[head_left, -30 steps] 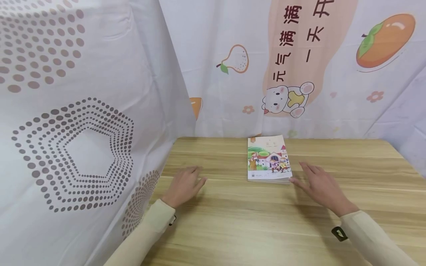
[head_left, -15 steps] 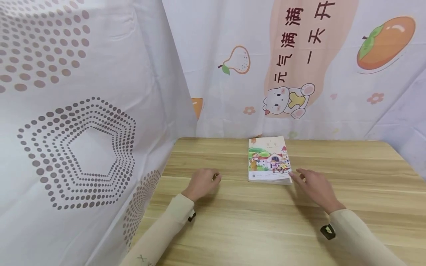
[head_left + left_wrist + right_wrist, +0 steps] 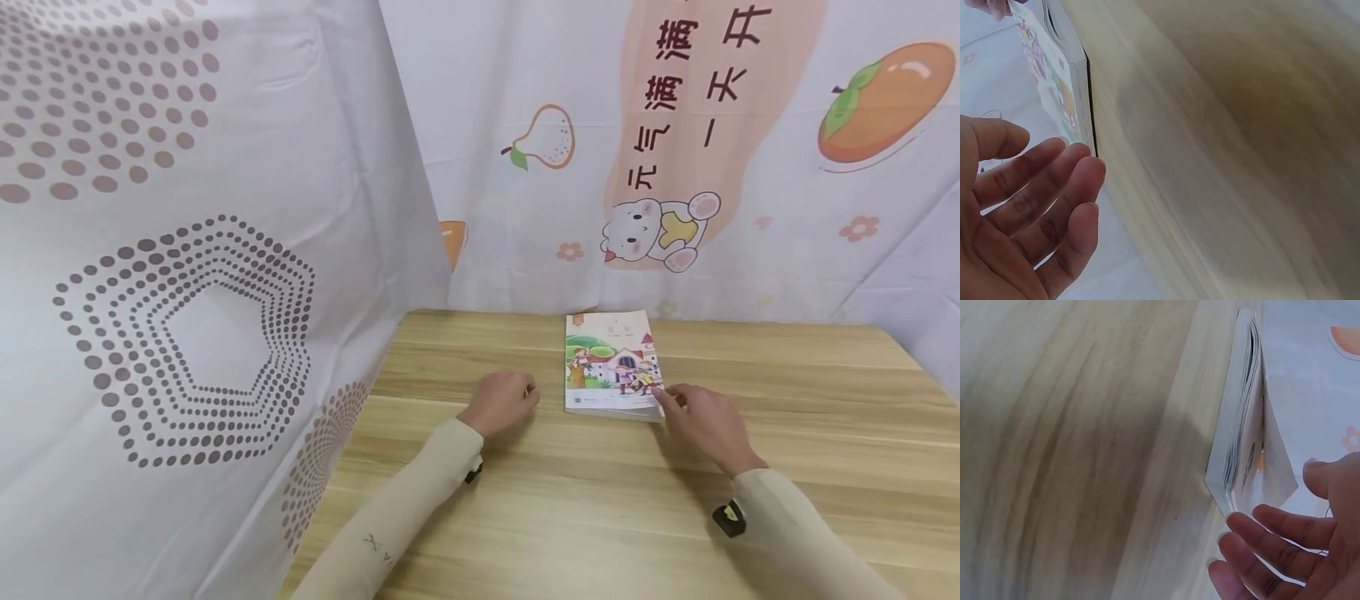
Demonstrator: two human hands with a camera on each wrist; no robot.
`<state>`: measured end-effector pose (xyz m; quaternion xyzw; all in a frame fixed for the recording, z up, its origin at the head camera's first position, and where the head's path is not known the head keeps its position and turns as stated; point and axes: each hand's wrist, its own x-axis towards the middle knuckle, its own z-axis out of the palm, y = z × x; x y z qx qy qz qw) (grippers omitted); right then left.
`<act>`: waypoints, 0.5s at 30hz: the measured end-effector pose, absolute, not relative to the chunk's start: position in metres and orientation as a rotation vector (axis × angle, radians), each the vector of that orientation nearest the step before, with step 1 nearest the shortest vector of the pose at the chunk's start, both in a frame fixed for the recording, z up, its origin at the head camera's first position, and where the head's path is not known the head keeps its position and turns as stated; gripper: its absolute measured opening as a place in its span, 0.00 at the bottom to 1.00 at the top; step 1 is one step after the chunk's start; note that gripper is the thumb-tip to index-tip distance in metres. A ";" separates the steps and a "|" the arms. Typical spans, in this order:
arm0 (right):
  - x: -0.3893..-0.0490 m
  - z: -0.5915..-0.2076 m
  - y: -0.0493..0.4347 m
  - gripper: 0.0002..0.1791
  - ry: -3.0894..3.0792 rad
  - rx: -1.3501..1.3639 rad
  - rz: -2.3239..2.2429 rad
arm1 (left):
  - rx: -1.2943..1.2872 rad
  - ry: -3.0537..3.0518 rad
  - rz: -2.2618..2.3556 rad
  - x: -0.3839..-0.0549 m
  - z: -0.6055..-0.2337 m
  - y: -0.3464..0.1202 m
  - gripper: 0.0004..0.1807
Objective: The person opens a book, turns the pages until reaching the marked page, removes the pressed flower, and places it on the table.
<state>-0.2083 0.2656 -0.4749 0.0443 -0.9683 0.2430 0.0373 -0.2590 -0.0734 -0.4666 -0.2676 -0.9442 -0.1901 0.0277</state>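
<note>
A book (image 3: 611,362) with an illustrated cover lies near the table's far edge. At its lower right corner, my right hand (image 3: 705,421) has thumb and finger on the cover's edge. In the right wrist view, the front cover (image 3: 1279,462) stands slightly lifted off the pages, its corner between the thumb and forefinger of the right hand (image 3: 1297,544). The exact contact is hard to see. My left hand (image 3: 498,404) is just left of the book, apart from it and holding nothing. Its fingers (image 3: 1054,194) are loosely curled in the left wrist view.
Wooden table (image 3: 540,517) surrounds the book. Behind its far edge hangs a white curtain (image 3: 480,167) printed with fruit and characters. A dotted white curtain (image 3: 217,333) hangs along the left side. Both wrists wear dark straps (image 3: 729,518).
My left hand has moved right toward the book, its fingers curling loosely. The right hand has closed in on the book's lower right corner, where the cover has lifted slightly.
</note>
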 end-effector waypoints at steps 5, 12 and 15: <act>-0.212 -0.479 0.268 0.28 -3.005 0.111 0.762 | -0.835 -2.937 -0.584 -0.266 -0.472 -0.058 0.15; -0.214 -0.484 0.272 0.22 -3.043 0.110 0.766 | -0.830 -2.960 -0.550 -0.274 -0.479 -0.037 0.25; -0.217 -0.488 0.272 0.22 -3.044 0.145 0.740 | -0.828 -2.966 -0.547 -0.278 -0.481 -0.032 0.26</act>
